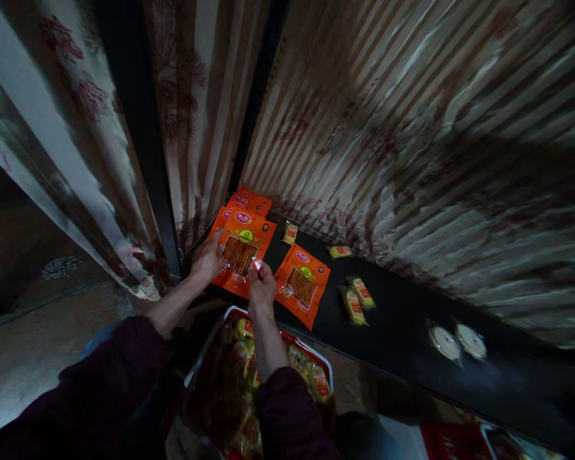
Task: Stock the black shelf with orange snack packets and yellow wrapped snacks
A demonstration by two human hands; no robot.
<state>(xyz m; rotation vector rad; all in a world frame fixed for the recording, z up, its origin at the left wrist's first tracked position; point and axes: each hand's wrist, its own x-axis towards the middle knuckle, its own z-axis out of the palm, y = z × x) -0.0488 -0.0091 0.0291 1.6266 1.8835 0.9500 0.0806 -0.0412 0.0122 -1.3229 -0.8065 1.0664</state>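
Observation:
An orange snack packet (242,246) lies on a stack of like packets at the left end of a black shelf (402,326). My left hand (207,259) grips its left edge, fingers curled over it. My right hand (261,284) pinches its lower right corner. A second orange packet (303,284) lies flat just right of my right hand, apart from it. More orange packets (249,201) show at the back of the stack.
Small yellow packets (357,297) and two round white packs (457,342) lie scattered along the shelf. A red basket (316,358) full of snack packets sits below my arms. Striped curtains hang behind and to the left. Another red basket (453,441) is at lower right.

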